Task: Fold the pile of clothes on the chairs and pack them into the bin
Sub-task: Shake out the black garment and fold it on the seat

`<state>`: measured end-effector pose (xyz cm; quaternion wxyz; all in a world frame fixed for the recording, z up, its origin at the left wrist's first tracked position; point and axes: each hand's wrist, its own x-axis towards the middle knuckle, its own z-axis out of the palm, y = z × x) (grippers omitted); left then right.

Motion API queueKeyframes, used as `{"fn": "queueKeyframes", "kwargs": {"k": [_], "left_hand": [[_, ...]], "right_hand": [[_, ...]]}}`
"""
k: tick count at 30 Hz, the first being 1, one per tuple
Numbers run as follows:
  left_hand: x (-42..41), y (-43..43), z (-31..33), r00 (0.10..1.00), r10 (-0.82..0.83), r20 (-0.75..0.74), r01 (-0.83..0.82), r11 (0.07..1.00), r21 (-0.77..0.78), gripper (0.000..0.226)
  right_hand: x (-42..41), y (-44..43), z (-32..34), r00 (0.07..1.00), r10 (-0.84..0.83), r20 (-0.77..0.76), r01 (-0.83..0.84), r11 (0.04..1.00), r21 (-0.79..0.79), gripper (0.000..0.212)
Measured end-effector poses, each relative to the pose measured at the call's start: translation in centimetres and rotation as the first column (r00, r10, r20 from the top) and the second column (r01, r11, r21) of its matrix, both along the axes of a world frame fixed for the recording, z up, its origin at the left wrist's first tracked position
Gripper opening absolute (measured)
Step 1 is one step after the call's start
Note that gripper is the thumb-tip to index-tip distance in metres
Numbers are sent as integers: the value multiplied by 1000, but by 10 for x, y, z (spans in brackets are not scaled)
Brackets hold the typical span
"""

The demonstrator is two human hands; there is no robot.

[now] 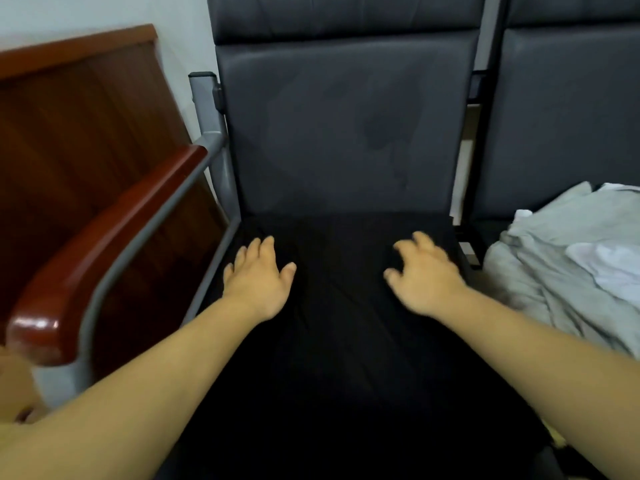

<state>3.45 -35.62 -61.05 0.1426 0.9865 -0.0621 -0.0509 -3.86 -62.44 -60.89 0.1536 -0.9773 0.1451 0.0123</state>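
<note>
A black garment (343,341) lies spread flat over the seat of the dark grey chair (343,126) in front of me. My left hand (258,277) presses palm down on its far left part, fingers straight. My right hand (424,275) rests on its far right part with fingers spread and slightly bent; it is blurred. On the neighbouring seat to the right lies a pile of light grey and white clothes (568,265). No bin is in view.
A glossy reddish wooden armrest (104,251) on a grey metal frame borders the seat on the left. Behind it stands a dark wood panel (76,119). A second grey chair back (568,112) rises at the right.
</note>
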Motion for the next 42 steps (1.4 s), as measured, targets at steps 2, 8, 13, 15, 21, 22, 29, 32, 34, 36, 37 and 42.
{"fn": "queueKeyframes", "kwargs": {"k": [2, 8, 13, 15, 21, 22, 29, 32, 34, 36, 37, 42], "left_hand": [[-46, -2, -3, 995, -43, -91, 49, 997, 61, 80], [-107, 27, -20, 988, -22, -151, 50, 981, 186, 86], [-143, 43, -13, 990, 9, -143, 20, 980, 200, 84], [-159, 40, -11, 991, -29, -128, 51, 983, 176, 83], [-205, 44, -12, 982, -140, -126, 157, 978, 140, 82], [-213, 46, -10, 984, -147, -98, 159, 979, 126, 79], [-282, 44, 9, 940, -290, -181, 225, 923, -314, 16], [-296, 46, -10, 816, -219, -535, 38, 944, -329, 25], [-300, 51, -24, 733, -92, -674, -106, 963, -247, 27], [-299, 59, -40, 655, 62, -753, -307, 933, -190, 33], [-298, 64, -48, 612, 130, -780, -403, 900, -167, 43], [-282, 78, -77, 655, 209, -726, -585, 749, -311, 100]], "right_hand": [[-49, 20, -7, 986, 125, -108, -125, 992, 6, 71], [-114, 8, -20, 981, 40, -189, -54, 996, -69, 74], [-145, 9, -13, 989, -27, -144, 17, 998, -68, 73], [-162, 21, -14, 993, 35, -110, -42, 997, -60, 73], [-203, 33, -21, 991, 110, -74, -114, 992, -48, 71], [-211, 36, -19, 992, 127, -25, -129, 989, -69, 67], [-273, 89, 13, 897, 434, 87, -433, 820, 374, 17], [-284, 95, -7, 837, 454, -304, -240, 806, 541, 33], [-286, 94, -29, 801, 341, -492, -48, 856, 514, 43], [-290, 93, -46, 798, 179, -576, 178, 842, 509, 42], [-290, 92, -55, 814, 124, -568, 255, 801, 541, 42], [-285, 89, -89, 889, -11, -458, 351, 660, 665, 78]]}}
